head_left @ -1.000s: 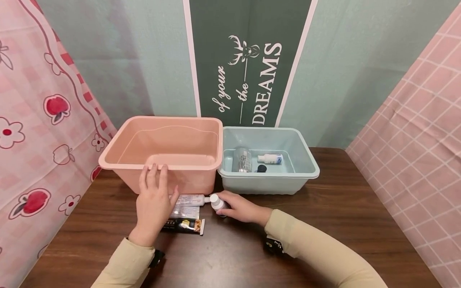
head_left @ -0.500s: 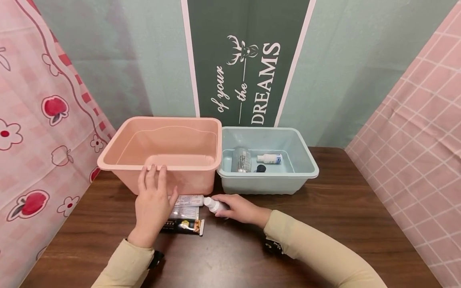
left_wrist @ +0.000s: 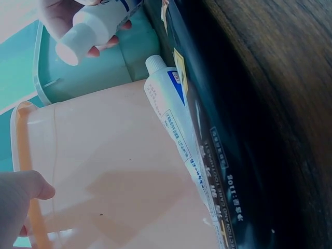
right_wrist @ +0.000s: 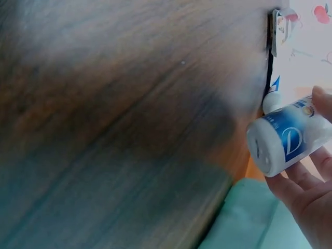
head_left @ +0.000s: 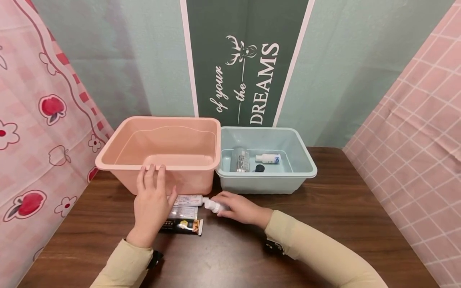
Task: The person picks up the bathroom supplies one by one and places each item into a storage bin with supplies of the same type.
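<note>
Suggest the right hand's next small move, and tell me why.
Perhaps lift the held bottle over the blue bin: the right hand grips it outside that bin, and a clear bottle and another white bottle lie inside.

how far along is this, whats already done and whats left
Apparently done: a clear bottle, a small white bottle and a dark round item lie in the blue bin. In hand: the right hand holds another white bottle, not yet in a bin. Probably left: the white tube, silvery packet and black tube before the pink bin.
</note>
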Demonstrator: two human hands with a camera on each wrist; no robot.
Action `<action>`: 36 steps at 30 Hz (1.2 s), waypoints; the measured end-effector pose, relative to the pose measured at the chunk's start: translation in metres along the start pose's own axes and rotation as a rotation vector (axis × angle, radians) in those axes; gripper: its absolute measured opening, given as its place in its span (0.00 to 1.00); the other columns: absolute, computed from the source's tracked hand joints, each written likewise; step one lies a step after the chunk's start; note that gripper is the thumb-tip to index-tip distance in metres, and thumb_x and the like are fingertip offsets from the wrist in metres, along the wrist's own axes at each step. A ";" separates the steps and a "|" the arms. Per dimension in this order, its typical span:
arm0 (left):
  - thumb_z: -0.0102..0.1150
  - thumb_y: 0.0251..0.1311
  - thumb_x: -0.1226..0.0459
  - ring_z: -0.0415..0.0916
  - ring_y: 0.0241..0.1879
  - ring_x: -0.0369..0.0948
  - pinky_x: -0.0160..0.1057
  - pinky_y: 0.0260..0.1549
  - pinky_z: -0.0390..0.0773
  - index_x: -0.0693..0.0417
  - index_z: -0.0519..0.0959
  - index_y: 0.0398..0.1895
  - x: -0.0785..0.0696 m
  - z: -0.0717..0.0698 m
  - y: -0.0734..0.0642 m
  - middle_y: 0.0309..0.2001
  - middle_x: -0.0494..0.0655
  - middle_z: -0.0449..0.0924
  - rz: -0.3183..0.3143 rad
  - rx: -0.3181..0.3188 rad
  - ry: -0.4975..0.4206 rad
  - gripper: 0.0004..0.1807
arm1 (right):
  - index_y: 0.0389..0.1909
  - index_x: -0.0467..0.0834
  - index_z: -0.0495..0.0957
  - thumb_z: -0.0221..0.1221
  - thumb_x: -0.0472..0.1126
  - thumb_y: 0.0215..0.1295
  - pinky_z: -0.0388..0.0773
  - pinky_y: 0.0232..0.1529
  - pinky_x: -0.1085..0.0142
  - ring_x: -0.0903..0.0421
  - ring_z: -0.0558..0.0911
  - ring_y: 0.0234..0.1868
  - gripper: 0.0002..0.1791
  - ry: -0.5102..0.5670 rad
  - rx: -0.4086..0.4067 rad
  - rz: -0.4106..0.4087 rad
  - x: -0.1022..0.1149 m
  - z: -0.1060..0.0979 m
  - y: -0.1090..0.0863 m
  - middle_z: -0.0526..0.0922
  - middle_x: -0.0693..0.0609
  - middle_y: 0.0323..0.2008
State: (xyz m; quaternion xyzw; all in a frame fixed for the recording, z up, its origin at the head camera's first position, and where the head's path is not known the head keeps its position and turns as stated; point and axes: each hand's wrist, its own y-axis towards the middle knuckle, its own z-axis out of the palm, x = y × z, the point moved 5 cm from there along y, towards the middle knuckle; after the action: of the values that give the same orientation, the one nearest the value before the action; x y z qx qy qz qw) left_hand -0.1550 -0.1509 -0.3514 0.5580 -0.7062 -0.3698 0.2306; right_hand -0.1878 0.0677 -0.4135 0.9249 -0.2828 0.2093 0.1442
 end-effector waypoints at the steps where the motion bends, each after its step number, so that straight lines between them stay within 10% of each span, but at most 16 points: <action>1: 0.65 0.44 0.60 0.59 0.58 0.66 0.59 0.18 0.76 0.65 0.67 0.57 0.000 0.000 0.000 0.56 0.69 0.64 0.000 0.002 0.001 0.35 | 0.57 0.44 0.73 0.61 0.41 0.60 0.72 0.47 0.68 0.59 0.74 0.45 0.23 -0.015 0.000 -0.004 0.001 -0.001 0.000 0.75 0.50 0.48; 36: 0.63 0.40 0.61 0.60 0.57 0.67 0.62 0.19 0.74 0.66 0.68 0.56 -0.003 0.000 0.001 0.55 0.70 0.66 0.008 -0.064 -0.015 0.36 | 0.52 0.47 0.77 0.64 0.43 0.56 0.77 0.38 0.61 0.53 0.77 0.40 0.21 -0.393 -0.052 0.063 0.008 -0.018 -0.026 0.77 0.52 0.45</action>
State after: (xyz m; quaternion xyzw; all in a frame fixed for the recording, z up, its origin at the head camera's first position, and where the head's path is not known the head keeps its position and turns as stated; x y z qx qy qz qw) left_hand -0.1547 -0.1484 -0.3501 0.5449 -0.6979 -0.3954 0.2443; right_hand -0.1717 0.0918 -0.3983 0.9346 -0.3394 0.0217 0.1036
